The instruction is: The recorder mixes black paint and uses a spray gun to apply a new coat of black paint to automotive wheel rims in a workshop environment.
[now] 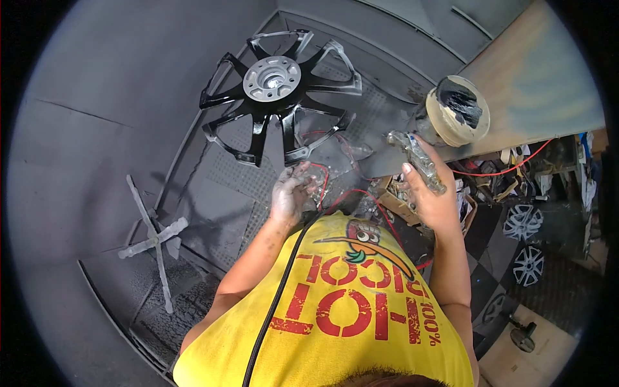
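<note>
A black-and-silver alloy wheel face (258,129) is raised above the grey booth floor, its pale hub upward. My left hand (291,193), dusted with grey paint, is just under its lowest spokes, fingers loosely curled and apart; I cannot tell whether they touch the wheel. My right hand (427,197) is closed on a grimy, paint-crusted spray gun (419,161), right of the wheel. Just beyond that hand, a cream container (477,132) with dark coating inside sits on a board (516,77).
Red hose (503,173) and a black hose (290,258) run near me. A grey cross-shaped stand (157,240) is at left against dark booth walls. Cardboard boxes (396,200), clutter and silver wheel covers (529,264) lie at right, with a beige panel (503,358) lower right.
</note>
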`<state>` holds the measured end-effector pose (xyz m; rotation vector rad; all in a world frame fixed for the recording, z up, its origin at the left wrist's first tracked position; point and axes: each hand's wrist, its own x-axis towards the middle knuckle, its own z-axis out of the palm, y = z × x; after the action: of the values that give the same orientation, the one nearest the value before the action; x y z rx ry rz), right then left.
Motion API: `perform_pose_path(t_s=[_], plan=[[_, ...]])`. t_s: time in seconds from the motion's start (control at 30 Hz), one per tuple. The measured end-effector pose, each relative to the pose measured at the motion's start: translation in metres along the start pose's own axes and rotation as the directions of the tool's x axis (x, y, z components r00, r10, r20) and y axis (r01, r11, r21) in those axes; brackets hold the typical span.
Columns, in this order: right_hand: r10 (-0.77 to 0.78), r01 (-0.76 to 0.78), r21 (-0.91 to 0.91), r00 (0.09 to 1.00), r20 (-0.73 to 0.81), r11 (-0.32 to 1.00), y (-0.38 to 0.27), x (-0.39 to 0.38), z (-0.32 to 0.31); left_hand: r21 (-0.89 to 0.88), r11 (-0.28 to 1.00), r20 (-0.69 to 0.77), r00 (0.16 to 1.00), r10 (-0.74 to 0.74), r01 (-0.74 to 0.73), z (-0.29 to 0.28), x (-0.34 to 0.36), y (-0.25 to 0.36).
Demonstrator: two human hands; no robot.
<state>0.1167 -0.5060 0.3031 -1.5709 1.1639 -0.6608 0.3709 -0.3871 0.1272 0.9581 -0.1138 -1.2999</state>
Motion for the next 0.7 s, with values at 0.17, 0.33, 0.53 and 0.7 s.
perform_pose_path(t_s=[0.17,0.33,0.53,0.7], plan=[[-0.118,0.114,-0.053,0.989,-0.089,0.992,0.017,0.0,-0.012,0.021,1.0,-0.173,0.985,0.012,-0.009,-0.03,-0.001,0.027],[-0.194,0.173,-0.129,0.965,-0.175,0.976,0.012,0.014,-0.019,0.201,0.978,-0.295,0.949,0.113,-0.054,-0.072,0.01,0.051],[0.024,-0.024,0.039,1.0,0.016,0.999,-0.007,0.0,-0.014,0.216,0.954,-0.514,0.807,0.292,-0.207,-0.077,0.019,0.064],[0.018,-0.046,0.218,0.992,0.128,0.975,-0.004,-0.007,0.002,0.186,0.981,-0.283,0.953,0.108,-0.056,-0.071,0.017,0.025]])
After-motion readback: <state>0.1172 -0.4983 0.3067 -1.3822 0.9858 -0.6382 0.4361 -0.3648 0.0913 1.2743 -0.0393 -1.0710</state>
